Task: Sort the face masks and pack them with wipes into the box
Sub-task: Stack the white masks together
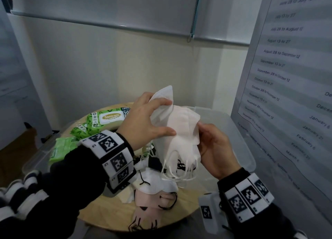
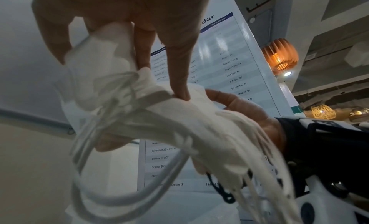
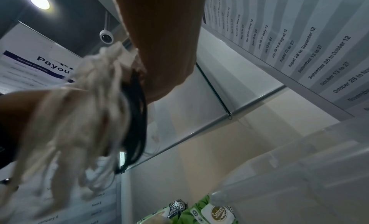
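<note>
Two hands hold one stack of white masks [image 1: 181,129] above the worktop [image 1: 181,210]: the left hand [image 1: 145,121] pinches its top between thumb and fingers, and the right hand [image 1: 214,147] curls round its far edge, ear loops dangling below. By my reading the sorting step is in hand, the whites being squared into one bundle. Under them a loose heap of pink, white and black masks [image 1: 154,195] waits unsorted. The clear box [image 1: 240,136] stands just right of the hands; green wipes packs [image 1: 107,119] lie behind to the left. Next, likely lower the bundle flat into the box, keeping loops from snagging the heap
</note>
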A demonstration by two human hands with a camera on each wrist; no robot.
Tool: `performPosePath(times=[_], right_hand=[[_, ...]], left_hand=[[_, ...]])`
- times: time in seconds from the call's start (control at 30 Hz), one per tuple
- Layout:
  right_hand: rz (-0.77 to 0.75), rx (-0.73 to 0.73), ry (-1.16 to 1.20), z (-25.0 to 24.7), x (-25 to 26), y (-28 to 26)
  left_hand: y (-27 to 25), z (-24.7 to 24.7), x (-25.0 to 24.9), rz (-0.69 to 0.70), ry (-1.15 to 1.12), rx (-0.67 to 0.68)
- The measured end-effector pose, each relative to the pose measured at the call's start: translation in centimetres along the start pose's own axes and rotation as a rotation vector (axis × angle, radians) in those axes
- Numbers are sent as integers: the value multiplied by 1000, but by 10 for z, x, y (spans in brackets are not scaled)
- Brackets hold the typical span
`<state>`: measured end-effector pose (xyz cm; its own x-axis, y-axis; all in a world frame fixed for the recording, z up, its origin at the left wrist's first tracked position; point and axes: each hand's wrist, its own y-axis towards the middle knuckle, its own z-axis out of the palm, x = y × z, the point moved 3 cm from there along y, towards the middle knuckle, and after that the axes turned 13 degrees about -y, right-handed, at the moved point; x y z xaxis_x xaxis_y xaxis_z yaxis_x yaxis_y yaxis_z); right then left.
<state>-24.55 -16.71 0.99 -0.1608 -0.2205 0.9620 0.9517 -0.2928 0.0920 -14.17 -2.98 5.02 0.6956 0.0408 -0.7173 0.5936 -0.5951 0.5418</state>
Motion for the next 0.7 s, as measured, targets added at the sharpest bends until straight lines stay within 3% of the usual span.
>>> performPosePath(times=[0.4, 0.6, 0.7], right_hand=[[65, -52, -132, 0, -9, 5], [131, 80, 13, 14, -9, 3], [150, 38, 37, 9, -16, 5]], left_hand=[[-2, 8, -2, 59, 8, 13], [-1, 11, -7, 50, 77, 35], [-2, 12, -6, 20, 82, 36]])
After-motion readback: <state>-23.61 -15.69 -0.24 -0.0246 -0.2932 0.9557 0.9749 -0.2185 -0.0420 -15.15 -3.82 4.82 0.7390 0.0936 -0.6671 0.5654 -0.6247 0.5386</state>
